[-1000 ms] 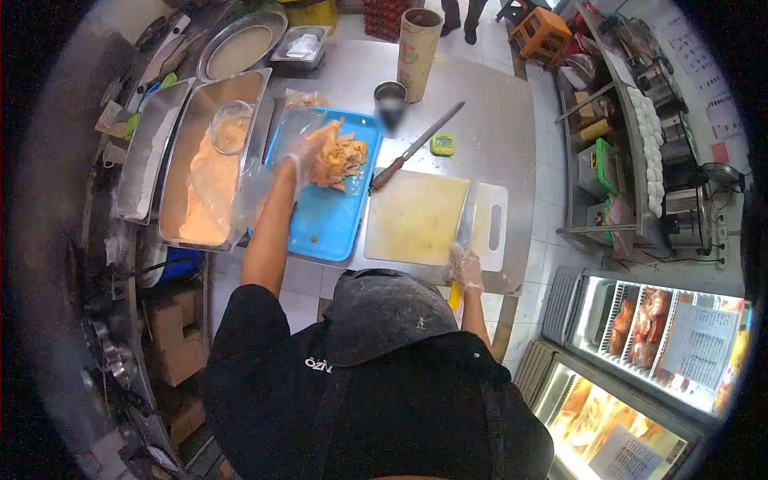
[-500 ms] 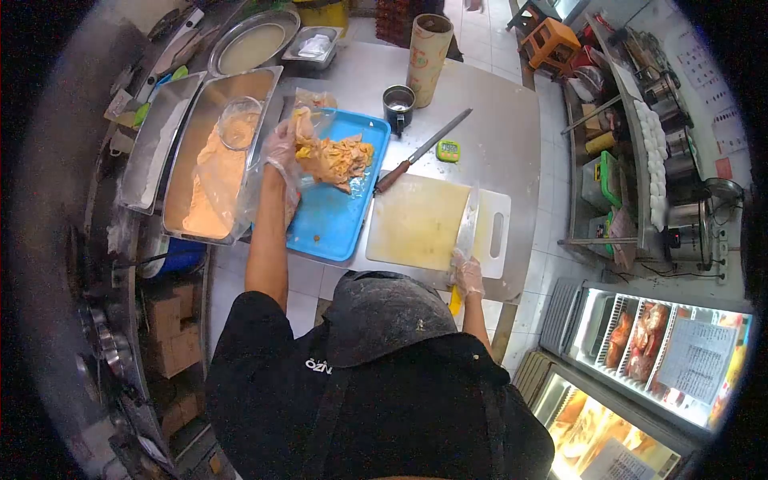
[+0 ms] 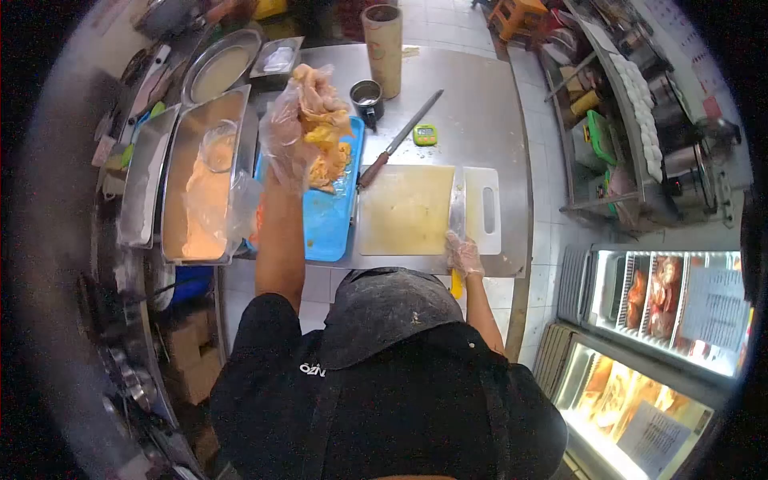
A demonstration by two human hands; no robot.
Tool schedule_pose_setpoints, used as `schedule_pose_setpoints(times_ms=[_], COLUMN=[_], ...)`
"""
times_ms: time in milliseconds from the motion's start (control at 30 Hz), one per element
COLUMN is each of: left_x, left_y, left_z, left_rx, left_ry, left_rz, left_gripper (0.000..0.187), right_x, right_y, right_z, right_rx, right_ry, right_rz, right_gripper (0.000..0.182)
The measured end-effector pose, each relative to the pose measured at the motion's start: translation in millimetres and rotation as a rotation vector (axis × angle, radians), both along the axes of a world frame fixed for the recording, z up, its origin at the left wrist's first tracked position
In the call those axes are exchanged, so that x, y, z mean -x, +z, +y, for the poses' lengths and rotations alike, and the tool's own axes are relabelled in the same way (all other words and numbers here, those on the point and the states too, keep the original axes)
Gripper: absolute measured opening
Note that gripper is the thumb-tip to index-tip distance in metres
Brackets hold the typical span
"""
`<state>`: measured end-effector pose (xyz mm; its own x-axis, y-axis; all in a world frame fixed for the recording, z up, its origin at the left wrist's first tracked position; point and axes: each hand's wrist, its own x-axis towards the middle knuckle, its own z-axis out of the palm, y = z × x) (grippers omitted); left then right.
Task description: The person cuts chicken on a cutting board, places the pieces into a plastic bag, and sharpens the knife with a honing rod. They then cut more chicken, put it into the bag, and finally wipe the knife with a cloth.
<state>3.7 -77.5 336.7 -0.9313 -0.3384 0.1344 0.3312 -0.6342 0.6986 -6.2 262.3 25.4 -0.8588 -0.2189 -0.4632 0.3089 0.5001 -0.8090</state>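
My left hand (image 3: 284,136), in a clear plastic glove, is closed round a floppy piece of raw meat (image 3: 323,100), pale with orange coating. It hangs above the blue tray (image 3: 324,240), where more orange-coated pieces (image 3: 326,170) lie at the far end. My gloved right hand (image 3: 463,254) grips a yellow-handled knife (image 3: 458,202). Its broad blade lies along the right part of the white cutting board (image 3: 404,210), pointing away from me. Left of the tray is a steel pan (image 3: 168,228) with orange powder and a clear round bowl (image 3: 218,146) inside.
A brown-handled sharpening steel or narrow knife (image 3: 416,122) lies beyond the board, beside a green timer (image 3: 426,135). Farther back stand a metal mug (image 3: 367,98) and a tall patterned cylinder (image 3: 384,52). Shelving (image 3: 592,104) and lit display fridges (image 3: 664,308) are at the right.
My left hand has lifted the meat up and away from the tray. My right hand stays on the knife at the board. The whole view has shifted slightly.
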Motion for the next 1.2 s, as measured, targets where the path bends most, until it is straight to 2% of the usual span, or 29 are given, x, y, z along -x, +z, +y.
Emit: schedule_pose_setpoints(times_ms=[67,133,167,200,233,267,300,333,367,400,467,500,533,567,600,633,700,733,800,833,900,967,1000,1067,1167,1200], left_x=[9,20,26,32,34,34,34,21,13,22,33,27,22,22,20,21,27,26,20,23,33,46,48,55,58,55], left_y=[3,-8,-16,-24,-47,-81,-106,-116,-128,-195,-289,-291,-291,-266,-253,-258,-265,-264,-248,-251,-269,-305,-293,-271,-280,-279], left_z=[23,41,48,55,58,59,61,71,77,65,61,75,84,94,100,100,97,99,114,121,137,156,172,196,200,199], left_rx=[-0.054,-0.04,-0.143,-0.247,-0.248,-0.056,0.139,0.659,1.18,0.545,0.851,1.814,1.816,1.583,1.342,1.338,1.914,1.909,1.908,1.908,1.901,1.829,1.825,1.782,1.852,1.855], left_ry=[0.002,-0.02,-0.051,-0.08,-0.1,-0.075,-0.051,0.04,0.144,-0.15,-0.365,-0.227,-0.235,-0.097,0.027,0.018,0.219,0.219,0.472,0.468,0.365,0.159,0.153,-0.109,-0.142,-0.163], left_rz=[-0.055,-0.032,-0.026,-0.021,-0.025,-0.11,-0.187,-0.285,-0.357,-0.369,-0.67,-0.897,-0.893,-0.963,-1.024,-1.029,-1.017,-1.022,-0.788,-0.789,-0.498,-0.08,-0.085,-0.343,-0.316,-0.326], left_gripper=[0.021,0.022,0.023,0.024,0.024,0.024,0.025,0.023,0.021,0.026,0.034,0.036,0.036,0.037,0.037,0.037,0.036,0.036,0.035,0.035,0.034,0.032,0.032,0.026,0.026,0.026], right_x=[-2,-4,-6,-11,-13,-13,-15,-16,-19,-22,-21,-24,-23,-18,-18,-21,-18,-14,-8,-5,-5,-8,-9,-9,-17,-20], right_y=[-15,-28,-24,19,42,32,15,5,5,10,10,6,2,7,18,28,46,49,43,41,40,46,56,61,60,62], right_z=[4,10,14,10,9,18,28,37,43,47,52,54,57,53,42,33,18,12,8,7,10,14,14,16,23,25], right_rx=[0.056,-0.071,-0.116,-0.088,-0.058,-0.057,-0.173,-0.292,-0.295,-0.351,-0.407,-0.439,-0.471,-0.476,-0.407,-0.339,-0.368,-0.39,-0.415,-0.436,-0.451,-0.468,-0.483,-0.498,-0.521,-0.483], right_ry=[-0.012,-0.052,-0.071,-0.082,-0.095,-0.115,-0.113,-0.115,-0.147,-0.145,-0.151,-0.023,0.108,0.103,0.02,-0.06,-0.046,-0.035,-0.029,-0.033,-0.044,-0.047,-0.046,-0.044,-0.012,0.077], right_rz=[0.008,0.053,0.066,0.032,0.001,0.003,0.135,0.267,0.275,0.293,0.304,0.383,0.467,0.472,0.359,0.241,0.24,0.245,0.213,0.184,0.192,0.199,0.185,0.169,0.159,0.257], right_gripper=[0.048,0.049,0.049,0.05,0.052,0.052,0.052,0.052,0.052,0.049,0.047,0.044,0.042,0.042,0.04,0.038,0.037,0.037,0.036,0.036,0.035,0.035,0.035,0.035,0.032,0.033])
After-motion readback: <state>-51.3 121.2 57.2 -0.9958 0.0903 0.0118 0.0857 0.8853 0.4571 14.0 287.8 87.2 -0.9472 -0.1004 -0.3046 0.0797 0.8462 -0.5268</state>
